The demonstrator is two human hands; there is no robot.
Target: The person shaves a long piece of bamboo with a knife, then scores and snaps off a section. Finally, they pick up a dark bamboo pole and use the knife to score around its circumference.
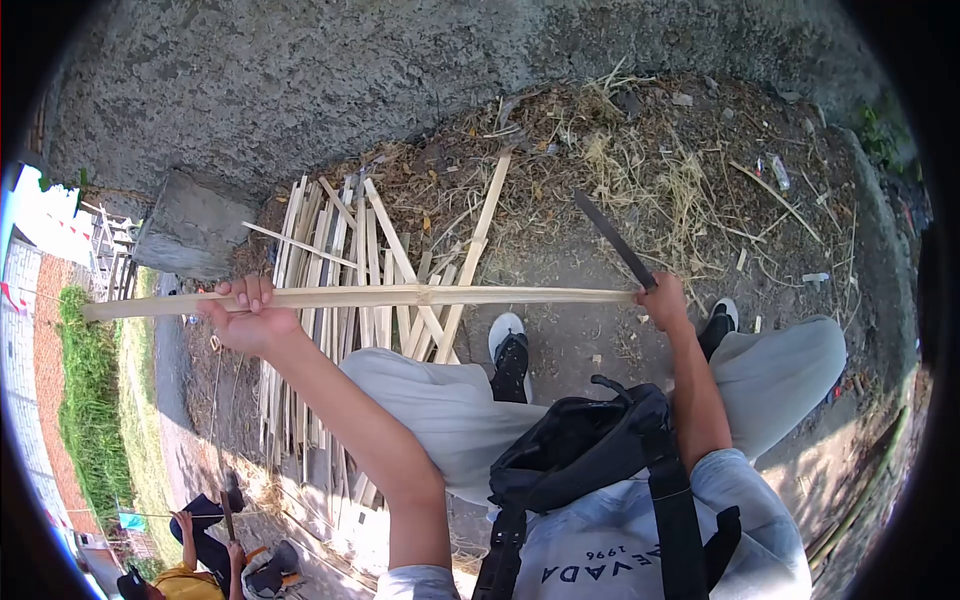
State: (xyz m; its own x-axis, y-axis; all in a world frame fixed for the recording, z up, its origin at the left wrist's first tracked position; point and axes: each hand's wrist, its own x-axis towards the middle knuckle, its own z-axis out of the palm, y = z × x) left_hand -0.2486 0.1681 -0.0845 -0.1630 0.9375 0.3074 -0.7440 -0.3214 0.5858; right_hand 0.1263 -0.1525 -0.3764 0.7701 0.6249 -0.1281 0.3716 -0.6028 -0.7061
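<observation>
My left hand (255,316) is closed around a long, pale bamboo strip (350,297), which runs almost level across the view. A node shows near the strip's middle, and its left end sticks out well past my fingers. My right hand (662,302) grips a knife with a long dark blade (612,238) pointing up and to the left. The strip's right end meets my right hand, just below the blade. The knife's handle is hidden in my fist.
A pile of split bamboo strips (320,240) lies on the ground at the left. A concrete block (190,225) stands by the rough wall (420,60). Dry shavings (640,180) litter the dirt. Another person (190,570) in yellow sits at the lower left.
</observation>
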